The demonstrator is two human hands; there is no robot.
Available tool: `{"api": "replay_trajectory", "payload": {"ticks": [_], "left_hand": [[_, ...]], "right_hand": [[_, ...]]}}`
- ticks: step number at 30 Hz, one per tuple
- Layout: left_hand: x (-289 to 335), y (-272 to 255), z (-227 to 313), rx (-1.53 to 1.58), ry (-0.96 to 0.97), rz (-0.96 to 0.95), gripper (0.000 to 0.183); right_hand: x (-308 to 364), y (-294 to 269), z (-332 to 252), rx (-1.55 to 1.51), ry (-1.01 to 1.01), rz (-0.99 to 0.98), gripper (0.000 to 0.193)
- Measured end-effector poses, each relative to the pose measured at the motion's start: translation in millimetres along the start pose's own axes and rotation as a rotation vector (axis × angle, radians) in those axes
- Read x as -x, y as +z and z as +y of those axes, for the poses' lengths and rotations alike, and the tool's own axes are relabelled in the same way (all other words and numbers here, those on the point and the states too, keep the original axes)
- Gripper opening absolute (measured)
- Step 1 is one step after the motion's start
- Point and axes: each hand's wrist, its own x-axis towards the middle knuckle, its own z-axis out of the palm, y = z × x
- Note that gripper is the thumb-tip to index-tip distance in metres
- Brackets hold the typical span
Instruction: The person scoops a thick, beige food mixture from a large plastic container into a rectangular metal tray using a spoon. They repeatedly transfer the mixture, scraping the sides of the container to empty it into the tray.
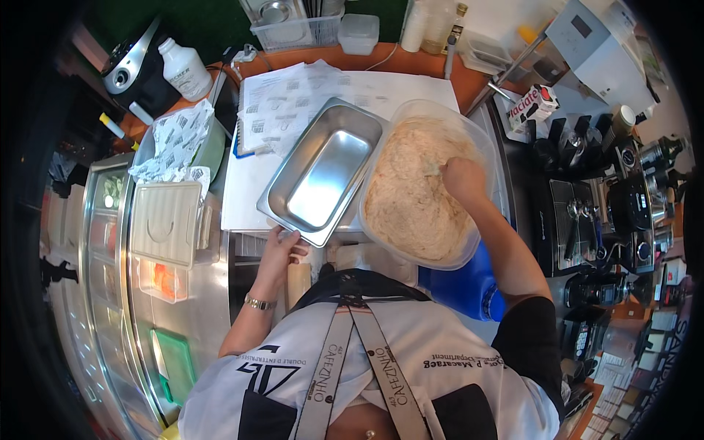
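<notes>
A clear plastic tub (480,147) holds a large mass of pale, orange-tinged, wet-looking mixture (418,205). My right hand (463,181) is closed in a fist over the mixture, inside the tub. A small pale greenish bit shows at its fingers, too little to name. Left of the tub, and touching or almost touching it, a bare stainless steel pan (312,176) sits at a slant. My left hand (282,253) grips the pan's near corner, with fingers at the rim. A metal watch is on that wrist.
White paper sheets (279,103) lie beneath and behind the pan. At left stand a green tub with crumpled paper (176,139) and a lidded container (165,220). A blue container (469,282) is below the tub. Coffee equipment (576,220) lines the right counter.
</notes>
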Motion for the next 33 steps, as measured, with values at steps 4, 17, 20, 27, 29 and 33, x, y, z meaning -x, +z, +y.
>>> {"api": "replay_trajectory", "payload": {"ticks": [4,17,20,27,29,33], "left_hand": [[16,-24,12,-0.116,-0.042,0.006,0.025],[50,34,50,-0.254,0.213,-0.338,0.021],[46,15,53,-0.266,0.265,-0.216,0.02],[41,-32,64,-0.2,0.359,-0.025,0.019],[38,-38,63,-0.207,0.36,0.002,0.019],[32,-41,56,-0.207,0.329,0.008,0.021]], "right_hand": [[2,4,-7,-0.118,0.116,-0.036,0.032],[23,16,-7,-0.338,0.256,0.014,0.027],[30,23,3,-0.496,0.269,0.001,0.027],[59,4,18,-0.546,0.244,0.103,0.03],[67,-9,22,-0.536,0.242,0.166,0.03],[76,-37,34,-0.549,0.194,0.247,0.031]]}}
